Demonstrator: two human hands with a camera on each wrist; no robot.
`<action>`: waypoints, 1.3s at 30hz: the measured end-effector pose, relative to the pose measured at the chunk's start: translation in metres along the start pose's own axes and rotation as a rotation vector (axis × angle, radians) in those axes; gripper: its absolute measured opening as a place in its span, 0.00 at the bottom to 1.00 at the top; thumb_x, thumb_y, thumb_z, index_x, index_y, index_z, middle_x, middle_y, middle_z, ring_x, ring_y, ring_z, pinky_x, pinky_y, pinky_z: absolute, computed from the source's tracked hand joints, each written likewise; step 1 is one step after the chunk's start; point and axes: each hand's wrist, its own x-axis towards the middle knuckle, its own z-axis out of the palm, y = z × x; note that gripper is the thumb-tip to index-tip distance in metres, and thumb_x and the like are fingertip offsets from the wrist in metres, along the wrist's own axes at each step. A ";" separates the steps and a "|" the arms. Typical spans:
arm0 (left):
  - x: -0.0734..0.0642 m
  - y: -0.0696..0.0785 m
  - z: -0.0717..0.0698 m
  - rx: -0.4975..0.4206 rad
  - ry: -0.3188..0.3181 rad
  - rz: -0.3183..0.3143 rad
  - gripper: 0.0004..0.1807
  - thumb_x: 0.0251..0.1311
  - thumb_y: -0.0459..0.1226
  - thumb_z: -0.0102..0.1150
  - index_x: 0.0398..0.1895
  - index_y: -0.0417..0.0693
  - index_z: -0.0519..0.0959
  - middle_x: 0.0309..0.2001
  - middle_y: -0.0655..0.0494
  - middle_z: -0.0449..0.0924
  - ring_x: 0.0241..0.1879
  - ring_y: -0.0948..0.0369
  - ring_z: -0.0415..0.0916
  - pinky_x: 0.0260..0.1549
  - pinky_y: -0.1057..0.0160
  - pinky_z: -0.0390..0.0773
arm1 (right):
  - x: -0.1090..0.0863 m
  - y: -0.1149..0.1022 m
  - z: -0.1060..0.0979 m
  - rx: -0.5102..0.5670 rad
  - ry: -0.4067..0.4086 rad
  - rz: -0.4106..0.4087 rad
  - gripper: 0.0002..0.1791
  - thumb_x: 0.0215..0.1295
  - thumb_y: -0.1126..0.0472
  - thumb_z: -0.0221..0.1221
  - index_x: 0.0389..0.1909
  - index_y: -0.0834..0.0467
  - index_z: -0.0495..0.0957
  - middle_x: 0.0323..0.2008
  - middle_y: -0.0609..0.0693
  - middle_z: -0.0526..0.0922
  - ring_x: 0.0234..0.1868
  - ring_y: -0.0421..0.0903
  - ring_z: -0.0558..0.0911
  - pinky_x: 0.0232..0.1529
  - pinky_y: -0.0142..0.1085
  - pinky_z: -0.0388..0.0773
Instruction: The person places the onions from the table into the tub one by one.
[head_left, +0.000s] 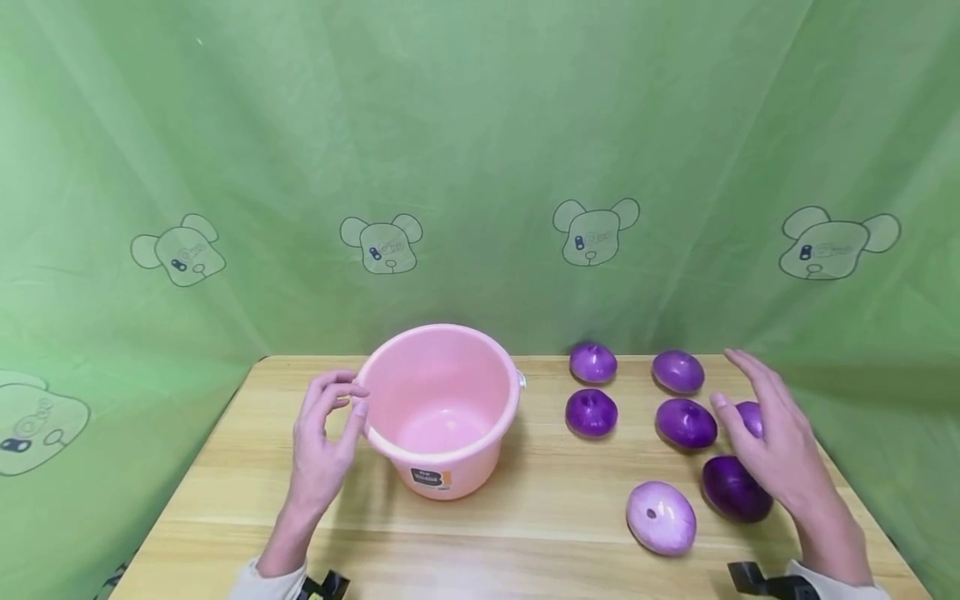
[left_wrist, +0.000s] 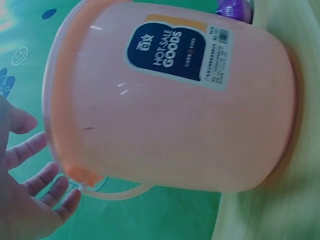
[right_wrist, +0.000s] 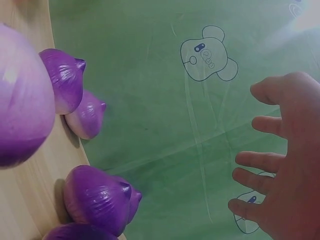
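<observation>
A pink plastic bucket [head_left: 442,467] stands upright left of the table's middle, its inside bare in the head view. My left hand [head_left: 321,442] is at the bucket's left rim, fingertips right beside it; the left wrist view shows the fingers [left_wrist: 40,177] spread and loosely bent. On the right lie several purple onions, among them a pale one [head_left: 662,518] at the front and a dark one [head_left: 735,489] beside it. Over the rightmost onion [head_left: 750,419], partly hidden, my right hand [head_left: 783,446] hovers with thumb and fingers apart and nothing between them.
The wooden table [head_left: 555,533] ends at a green curtain [head_left: 480,150] printed with mouse heads, which hangs behind and along both sides. Two onions [head_left: 592,364] sit near the back edge, right of the bucket. A pale handle [left_wrist: 120,194] hangs at the bucket's side.
</observation>
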 end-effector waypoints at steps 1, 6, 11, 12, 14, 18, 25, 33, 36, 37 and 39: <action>-0.001 0.000 0.001 -0.004 0.006 0.012 0.06 0.64 0.27 0.64 0.43 0.42 0.83 0.59 0.46 0.76 0.59 0.51 0.72 0.56 0.62 0.75 | 0.000 0.000 0.000 0.001 -0.002 -0.001 0.38 0.73 0.61 0.58 0.80 0.45 0.57 0.78 0.57 0.58 0.76 0.64 0.57 0.73 0.71 0.43; -0.003 -0.001 0.005 -0.011 0.038 0.042 0.07 0.63 0.26 0.64 0.41 0.42 0.83 0.57 0.47 0.77 0.58 0.51 0.74 0.56 0.62 0.74 | 0.001 0.000 0.002 0.002 -0.006 -0.017 0.38 0.73 0.62 0.59 0.80 0.46 0.57 0.78 0.58 0.59 0.76 0.63 0.57 0.74 0.69 0.44; -0.004 -0.003 0.008 -0.003 0.043 0.055 0.07 0.62 0.25 0.64 0.41 0.40 0.83 0.57 0.47 0.77 0.57 0.52 0.73 0.55 0.63 0.74 | 0.004 0.001 0.006 0.000 -0.005 -0.037 0.37 0.72 0.62 0.60 0.79 0.49 0.59 0.76 0.61 0.62 0.76 0.60 0.58 0.76 0.64 0.46; -0.004 -0.004 0.008 -0.001 0.044 0.059 0.07 0.61 0.25 0.63 0.41 0.40 0.83 0.57 0.47 0.77 0.57 0.52 0.73 0.55 0.64 0.74 | 0.004 0.001 0.007 0.000 -0.007 -0.036 0.37 0.72 0.62 0.60 0.79 0.50 0.59 0.75 0.61 0.62 0.76 0.60 0.59 0.76 0.65 0.47; -0.004 -0.005 0.009 0.003 0.048 0.068 0.07 0.61 0.25 0.63 0.42 0.40 0.83 0.57 0.47 0.78 0.57 0.52 0.73 0.55 0.64 0.74 | 0.005 0.001 0.009 0.000 -0.014 -0.023 0.37 0.72 0.61 0.60 0.79 0.50 0.60 0.74 0.62 0.64 0.76 0.60 0.60 0.75 0.66 0.49; -0.004 -0.007 0.011 0.013 0.064 0.088 0.08 0.61 0.25 0.62 0.42 0.40 0.83 0.57 0.47 0.78 0.57 0.51 0.73 0.55 0.65 0.74 | 0.006 0.002 0.011 -0.002 -0.034 0.018 0.36 0.72 0.59 0.61 0.78 0.52 0.61 0.73 0.63 0.65 0.74 0.65 0.62 0.71 0.71 0.52; -0.005 -0.008 0.015 0.018 0.068 0.119 0.08 0.59 0.26 0.63 0.41 0.41 0.83 0.56 0.46 0.79 0.57 0.49 0.73 0.63 0.61 0.69 | 0.002 0.008 0.012 -0.019 -0.073 0.070 0.36 0.72 0.57 0.62 0.78 0.51 0.61 0.73 0.64 0.65 0.72 0.70 0.62 0.65 0.77 0.54; -0.007 -0.010 0.017 0.011 0.068 0.140 0.07 0.58 0.26 0.64 0.39 0.40 0.83 0.55 0.44 0.78 0.56 0.48 0.74 0.64 0.61 0.68 | -0.003 0.016 0.012 -0.041 -0.111 0.105 0.37 0.70 0.55 0.64 0.77 0.51 0.62 0.72 0.64 0.65 0.70 0.72 0.63 0.61 0.78 0.57; -0.008 -0.010 0.017 -0.005 0.064 0.139 0.07 0.58 0.25 0.63 0.39 0.40 0.82 0.55 0.42 0.78 0.55 0.47 0.74 0.64 0.61 0.69 | -0.005 0.018 0.012 -0.064 -0.124 0.114 0.36 0.70 0.55 0.64 0.76 0.54 0.63 0.71 0.66 0.66 0.68 0.73 0.65 0.59 0.78 0.59; -0.009 -0.010 0.017 -0.011 0.062 0.139 0.07 0.58 0.25 0.63 0.38 0.40 0.82 0.55 0.42 0.77 0.55 0.46 0.74 0.63 0.61 0.69 | -0.005 0.019 0.012 -0.071 -0.127 0.115 0.36 0.70 0.55 0.64 0.75 0.56 0.63 0.71 0.67 0.66 0.67 0.74 0.65 0.58 0.78 0.59; -0.009 -0.011 0.018 -0.022 0.060 0.139 0.07 0.58 0.24 0.63 0.38 0.40 0.82 0.55 0.42 0.77 0.55 0.46 0.74 0.63 0.61 0.69 | -0.007 0.021 0.012 -0.085 -0.135 0.118 0.36 0.70 0.55 0.64 0.75 0.57 0.63 0.70 0.68 0.66 0.66 0.74 0.66 0.56 0.79 0.60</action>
